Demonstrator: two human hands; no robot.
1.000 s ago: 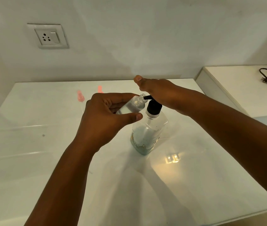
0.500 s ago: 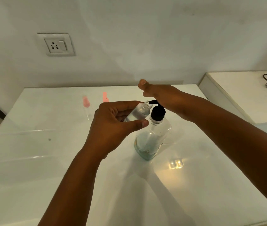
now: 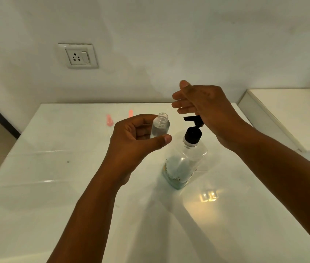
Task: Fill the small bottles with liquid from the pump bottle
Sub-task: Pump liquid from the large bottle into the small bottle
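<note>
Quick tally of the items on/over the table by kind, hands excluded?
Small clear bottle, uncapped, held in the left hand: 1
Pump bottle with black pump: 1
Pink pieces at the table's far side, too blurred to identify: 2
Total: 4

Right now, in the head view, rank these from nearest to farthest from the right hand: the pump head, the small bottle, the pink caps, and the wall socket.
1. Pump head: just under the open right hand.
2. Small bottle: to its left, held by the left hand.
3. Pink caps: farther left on the table.
4. Wall socket: up on the wall, far left.
</note>
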